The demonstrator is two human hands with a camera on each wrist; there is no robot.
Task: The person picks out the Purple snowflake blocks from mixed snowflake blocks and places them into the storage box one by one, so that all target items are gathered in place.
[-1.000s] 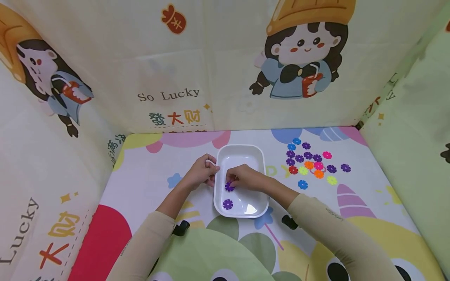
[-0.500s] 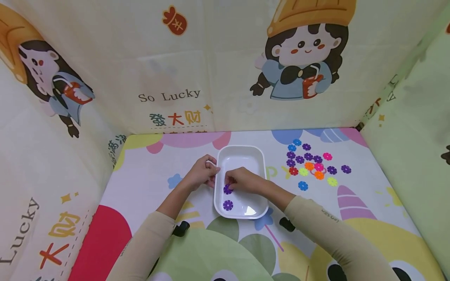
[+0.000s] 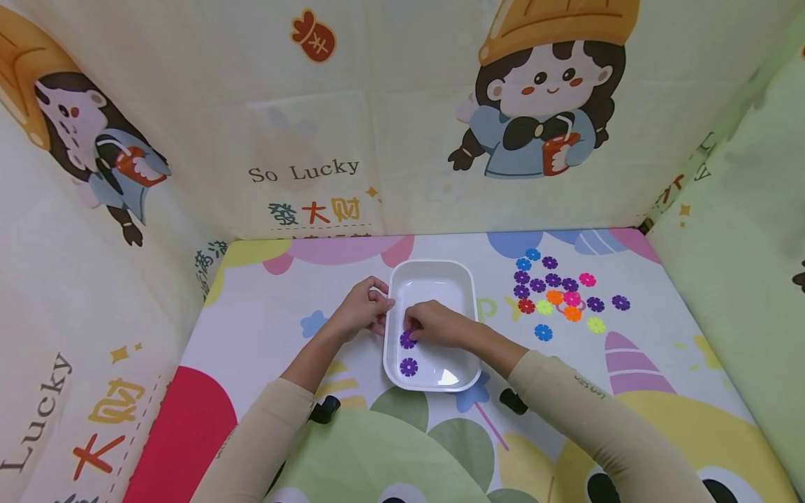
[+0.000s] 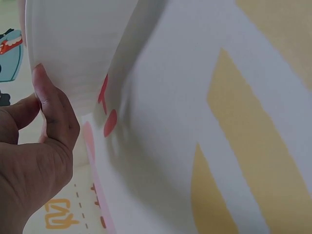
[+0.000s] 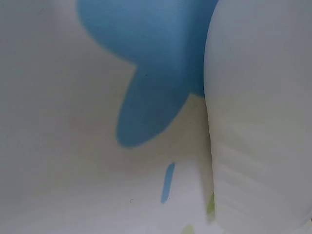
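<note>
A white rectangular tray (image 3: 430,381) stands on the table, and my left hand (image 3: 363,307) pinches its left rim between thumb and fingers. The left wrist view has this hand (image 4: 51,131) against the outer wall of the tray (image 4: 78,44). Over the tray's left side, my right hand (image 3: 440,323) has curled fingers on a purple flower-shaped disc (image 3: 407,340), partly hidden by the fingertips. A second purple flower-shaped disc (image 3: 409,367) lies just nearer on the tray floor. The right wrist view shows only the tray's outer side (image 5: 263,122) and the tablecloth, not the hand.
To the tray's right lie several loose flower-shaped discs (image 3: 553,280) in purple, blue, orange, pink, red and yellow. A patterned tablecloth (image 3: 264,307) covers the table. Printed curtains (image 3: 415,154) enclose its back and sides.
My right hand has shifted slightly toward me and left, with the purple flower-shaped disc at its fingertips drawn closer to the other one. The left hand keeps its hold on the tray.
</note>
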